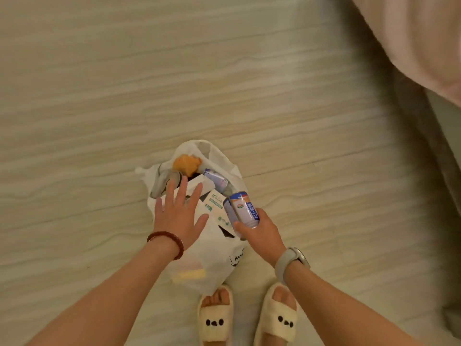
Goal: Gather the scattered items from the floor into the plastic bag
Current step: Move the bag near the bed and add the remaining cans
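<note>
One can (243, 208), gripped upright-tilted in the right hand (259, 232), hangs at the bag (214, 260) mouth's right edge. Left hand (178, 212) hovers spread, empty, over the bag, farther from it.

The floor (174, 71) fills almost the whole view. It is pale beige, with wavy streaks like wood grain or stone that run from left to right. A thin seam crosses the floor as a straight line, and it rises a little toward the right. Above and to the right of the floor's middle hangs a pinkish fabric (424, 41), maybe a bed cover; its edge curves downward. Under this fabric the floor lies in soft shadow. The light is warm and dim, and it gives everything a yellow tone.
</note>
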A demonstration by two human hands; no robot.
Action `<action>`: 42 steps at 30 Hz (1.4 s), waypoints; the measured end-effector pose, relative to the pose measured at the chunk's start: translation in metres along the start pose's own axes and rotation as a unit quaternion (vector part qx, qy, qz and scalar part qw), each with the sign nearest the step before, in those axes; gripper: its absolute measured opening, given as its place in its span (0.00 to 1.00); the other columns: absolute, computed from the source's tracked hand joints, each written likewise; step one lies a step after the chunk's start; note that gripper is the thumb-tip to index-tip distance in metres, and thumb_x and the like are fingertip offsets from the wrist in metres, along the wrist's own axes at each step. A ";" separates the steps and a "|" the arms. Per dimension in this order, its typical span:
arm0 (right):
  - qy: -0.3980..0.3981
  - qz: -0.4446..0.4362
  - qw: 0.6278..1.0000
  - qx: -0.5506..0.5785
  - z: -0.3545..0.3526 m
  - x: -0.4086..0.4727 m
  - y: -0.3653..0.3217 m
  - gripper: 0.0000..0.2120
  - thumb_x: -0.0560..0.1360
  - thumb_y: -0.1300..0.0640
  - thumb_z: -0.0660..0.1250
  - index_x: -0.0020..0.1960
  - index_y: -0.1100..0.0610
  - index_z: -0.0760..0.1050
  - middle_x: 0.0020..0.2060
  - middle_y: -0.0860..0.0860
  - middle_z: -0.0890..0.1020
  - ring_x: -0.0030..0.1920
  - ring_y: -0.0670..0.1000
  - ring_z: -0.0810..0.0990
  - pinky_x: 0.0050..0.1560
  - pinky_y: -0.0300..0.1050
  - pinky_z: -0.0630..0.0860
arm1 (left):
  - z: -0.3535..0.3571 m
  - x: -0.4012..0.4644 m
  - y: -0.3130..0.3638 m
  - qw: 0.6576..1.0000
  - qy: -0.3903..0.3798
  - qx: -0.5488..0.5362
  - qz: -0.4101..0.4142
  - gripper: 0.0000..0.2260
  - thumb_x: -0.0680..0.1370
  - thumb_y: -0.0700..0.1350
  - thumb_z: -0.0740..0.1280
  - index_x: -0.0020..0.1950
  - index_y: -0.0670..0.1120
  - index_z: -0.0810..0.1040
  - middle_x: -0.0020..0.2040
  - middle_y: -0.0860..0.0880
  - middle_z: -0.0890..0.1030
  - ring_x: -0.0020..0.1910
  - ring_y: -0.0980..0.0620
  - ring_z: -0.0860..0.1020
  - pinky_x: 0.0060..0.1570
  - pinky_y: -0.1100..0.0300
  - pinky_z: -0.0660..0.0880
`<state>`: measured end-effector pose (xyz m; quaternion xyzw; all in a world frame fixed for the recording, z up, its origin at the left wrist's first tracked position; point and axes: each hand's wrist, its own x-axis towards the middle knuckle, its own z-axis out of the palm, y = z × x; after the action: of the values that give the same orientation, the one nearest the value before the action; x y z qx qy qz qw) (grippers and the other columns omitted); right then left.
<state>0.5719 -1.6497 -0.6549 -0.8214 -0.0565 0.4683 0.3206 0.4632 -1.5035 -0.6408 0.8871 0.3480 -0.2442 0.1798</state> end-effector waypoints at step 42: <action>-0.098 -0.203 0.955 -0.194 0.064 0.207 -0.063 0.11 0.76 0.56 0.61 0.36 0.57 0.68 0.29 0.48 0.69 0.29 0.46 0.65 0.28 0.33 0.63 | 0.077 0.045 -0.077 0.932 0.166 -0.314 -0.072 0.24 0.65 0.66 0.61 0.34 0.46 0.78 0.29 0.59 0.69 0.33 0.56 0.69 0.34 0.67 0.62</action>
<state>0.6483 -1.4880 -0.7927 -0.7888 -0.3433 0.4518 0.2363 0.4137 -1.4642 -0.7400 0.7856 0.4949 0.0160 0.3711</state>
